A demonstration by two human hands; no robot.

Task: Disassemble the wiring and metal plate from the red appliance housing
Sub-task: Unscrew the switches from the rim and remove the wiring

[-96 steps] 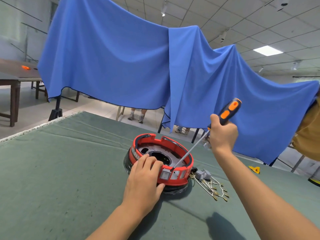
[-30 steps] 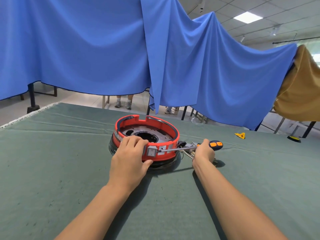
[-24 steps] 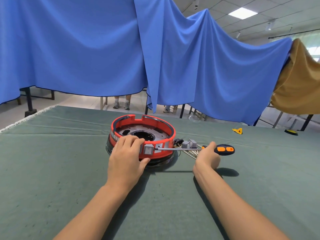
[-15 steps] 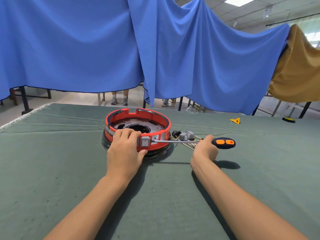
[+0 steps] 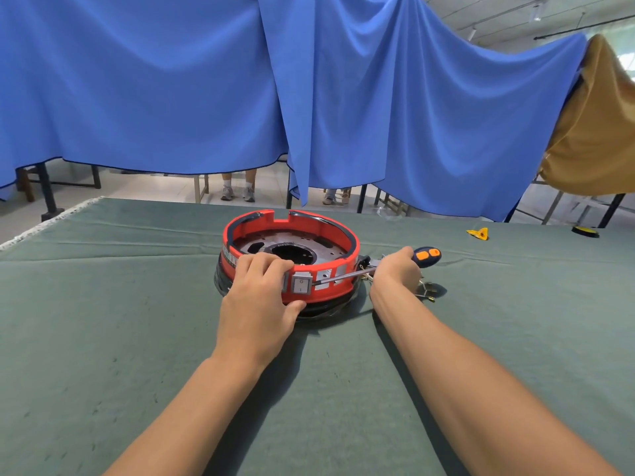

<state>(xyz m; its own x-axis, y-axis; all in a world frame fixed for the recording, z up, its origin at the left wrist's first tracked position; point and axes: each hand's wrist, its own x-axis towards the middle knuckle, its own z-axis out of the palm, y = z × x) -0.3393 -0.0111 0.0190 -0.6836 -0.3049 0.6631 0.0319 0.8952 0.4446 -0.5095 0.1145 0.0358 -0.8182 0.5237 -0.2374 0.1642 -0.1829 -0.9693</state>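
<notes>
screwdriver dropped from steep to flat, tip at the side switch

change: a few seconds earlier the right hand held the screwdriver steeply, handle high, tip down inside the ring. over the last second the tool lay almost level along the outer wall. at this moment the shaft ran from the right hand leftward to the grey rocker switch (image 5: 302, 285), tip at its right edge. the left hand had not shifted on the ring throughout. judged meaning: work had moved from the interior to prying the switch out of the wall, likely a step toward freeing the wiring; the plate looked still seated.

left hand (image 5: 258, 305): fingers curled over the near rim of the red housing (image 5: 338, 235), thumb on the wall below the switch, clamped on it to steady it. the switch sat just right of these fingers.

housing: beneath and beyond the left hand, between the two hands, on the green cloth (image 5: 103, 338). metal plate (image 5: 323, 250) lay inside it, beyond the left fingertips.

right hand (image 5: 397, 271): closed round the screwdriver (image 5: 426, 257), handle end protruding to its right. loose wiring (image 5: 426, 292) with terminals lay under and just right of this hand.

counts: housing 1; plate 1; rocker switch 1 plain, other grey panels beside it unclear; screwdriver 1; wire bundle 1, strands uncountable; small yellow object (image 5: 478, 233) 1, well beyond the right hand.
</notes>
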